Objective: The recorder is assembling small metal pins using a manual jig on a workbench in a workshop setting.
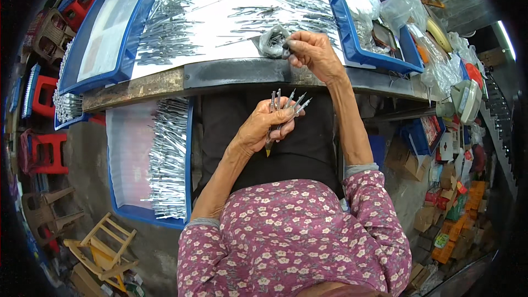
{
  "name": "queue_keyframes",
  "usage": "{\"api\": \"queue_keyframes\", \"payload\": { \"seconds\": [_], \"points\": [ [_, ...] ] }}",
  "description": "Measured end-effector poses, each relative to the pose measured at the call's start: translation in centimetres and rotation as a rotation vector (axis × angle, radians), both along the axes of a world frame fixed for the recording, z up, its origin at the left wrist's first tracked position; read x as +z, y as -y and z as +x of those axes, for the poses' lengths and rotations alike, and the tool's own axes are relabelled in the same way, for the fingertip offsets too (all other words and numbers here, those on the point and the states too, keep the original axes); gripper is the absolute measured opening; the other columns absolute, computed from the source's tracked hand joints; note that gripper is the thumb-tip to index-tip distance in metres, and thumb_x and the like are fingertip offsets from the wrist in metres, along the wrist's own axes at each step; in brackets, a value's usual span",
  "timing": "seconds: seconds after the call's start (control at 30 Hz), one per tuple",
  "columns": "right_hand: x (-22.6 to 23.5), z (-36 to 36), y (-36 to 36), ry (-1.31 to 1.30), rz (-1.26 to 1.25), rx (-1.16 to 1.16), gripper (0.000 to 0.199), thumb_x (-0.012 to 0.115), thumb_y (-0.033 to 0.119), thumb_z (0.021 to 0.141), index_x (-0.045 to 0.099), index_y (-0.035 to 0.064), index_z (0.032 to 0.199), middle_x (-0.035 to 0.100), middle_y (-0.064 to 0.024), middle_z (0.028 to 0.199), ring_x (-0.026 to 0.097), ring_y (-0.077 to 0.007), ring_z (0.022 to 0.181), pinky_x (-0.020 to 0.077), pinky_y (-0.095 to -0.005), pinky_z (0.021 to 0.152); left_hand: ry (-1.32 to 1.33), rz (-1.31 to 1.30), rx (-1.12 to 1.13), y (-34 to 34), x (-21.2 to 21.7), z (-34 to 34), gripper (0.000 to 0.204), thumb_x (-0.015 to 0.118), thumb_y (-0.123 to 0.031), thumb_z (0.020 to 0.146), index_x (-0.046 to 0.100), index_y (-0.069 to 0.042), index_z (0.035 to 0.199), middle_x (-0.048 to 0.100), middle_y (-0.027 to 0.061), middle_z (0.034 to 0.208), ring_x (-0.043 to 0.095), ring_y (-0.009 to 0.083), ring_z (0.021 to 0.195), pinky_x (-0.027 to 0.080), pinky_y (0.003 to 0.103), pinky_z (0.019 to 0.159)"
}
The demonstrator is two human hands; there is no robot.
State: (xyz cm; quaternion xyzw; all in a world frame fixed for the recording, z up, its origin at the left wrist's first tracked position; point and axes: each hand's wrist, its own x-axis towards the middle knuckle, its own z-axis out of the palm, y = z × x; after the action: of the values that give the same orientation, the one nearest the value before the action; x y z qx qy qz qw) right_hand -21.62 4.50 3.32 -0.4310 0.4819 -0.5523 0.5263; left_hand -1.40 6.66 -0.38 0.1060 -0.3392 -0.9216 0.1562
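Note:
My left hand (267,125) is closed around several slim grey pen-like sticks (290,99), held over my lap. Their thin tips fan out upward past the fingers, and a yellowish pointed end (268,149) sticks out below. Above the table's front edge, my right hand (314,55) is closed in a pinch on a small dark piece (286,48), too small to name. That hand is right beside an open clear plastic bag (271,43) holding small dark pieces. More slim sticks lie in loose piles on the white tabletop, a left pile (170,27) and a right pile (308,14).
A blue tray (124,58) stands on the table's left. A blue bin (357,49) with plastic bags is on the right. Below the worn table edge (236,74), another blue tray (118,201) holds stacked silvery sticks (168,159). Red stools (47,154) and boxes (404,159) surround the floor.

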Motion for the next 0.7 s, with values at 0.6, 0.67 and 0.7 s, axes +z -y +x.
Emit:
{"api": "queue_keyframes", "payload": {
  "seconds": [0.6,0.67,0.7],
  "points": [
    [1.6,3.4,-2.7,-0.501,-0.072,0.037,0.018,0.061,0.015,0.079,0.063,0.0004,0.09,0.053,0.0017,0.063,0.046,-0.0025,0.052,0.0348,-0.0159,0.046,-0.098,0.09,-0.08,-0.2,-0.1,0.0,0.027,0.051,-0.019,0.088,0.05,0.006,0.099,0.045,0.0021,0.056,0.036,0.0038,0.041,0.028,0.017,0.037],
    [1.6,3.5,-2.7,-0.497,-0.098,0.022,0.017,0.061,0.016,0.08,0.063,0.0013,0.088,0.052,0.0023,0.062,0.043,-0.0017,0.053,0.0324,-0.0159,0.046,-0.077,0.069,-0.063,-0.1,0.0,0.1,0.027,0.051,-0.019,0.088,0.05,0.006,0.099,0.046,0.0023,0.056,0.036,0.0036,0.041,0.028,0.016,0.037],
    [1.3,3.3,-2.7,-0.493,-0.132,0.048,0.017,0.061,0.016,0.081,0.063,0.0008,0.087,0.052,0.002,0.063,0.044,-0.0023,0.054,0.0335,-0.0161,0.047,-0.057,0.047,-0.046,-0.1,0.0,0.2,0.027,0.051,-0.019,0.087,0.051,0.006,0.099,0.046,0.0025,0.057,0.036,0.0034,0.041,0.028,0.016,0.037]
  ]
}}
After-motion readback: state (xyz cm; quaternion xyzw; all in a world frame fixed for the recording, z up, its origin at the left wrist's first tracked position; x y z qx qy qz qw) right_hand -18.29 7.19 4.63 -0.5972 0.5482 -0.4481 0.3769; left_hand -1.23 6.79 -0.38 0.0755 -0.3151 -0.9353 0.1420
